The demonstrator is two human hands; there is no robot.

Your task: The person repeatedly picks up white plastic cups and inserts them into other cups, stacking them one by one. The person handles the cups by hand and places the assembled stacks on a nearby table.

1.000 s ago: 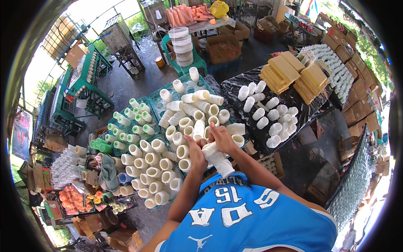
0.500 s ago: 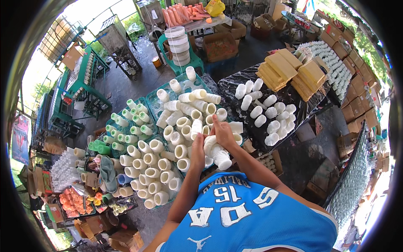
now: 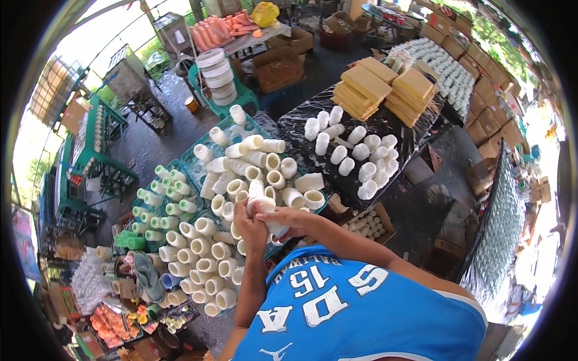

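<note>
Close in front of my body, both hands are together around a pale cylinder that stands up between them, off-white and candle-like. My left hand is closed at its lower part. From the right, my right hand grips a white, shiny bundle that looks like thin plastic, and its fingers reach to the cylinder's base. Much of the bundle is hidden by the fingers. Just beyond and left of the hands, several hollow cream cylinders lie piled on teal trays.
Green-tinted cylinders stand at left. A black-covered table to the right carries white wrapped cylinders and yellow slab stacks. Behind, a green chair bears stacked white rounds. An open carton sits near my right elbow.
My right hand has come left and the white bundle has moved in against the pale cylinder; both hands are now together. The whole view has shifted, with surroundings sliding left.
</note>
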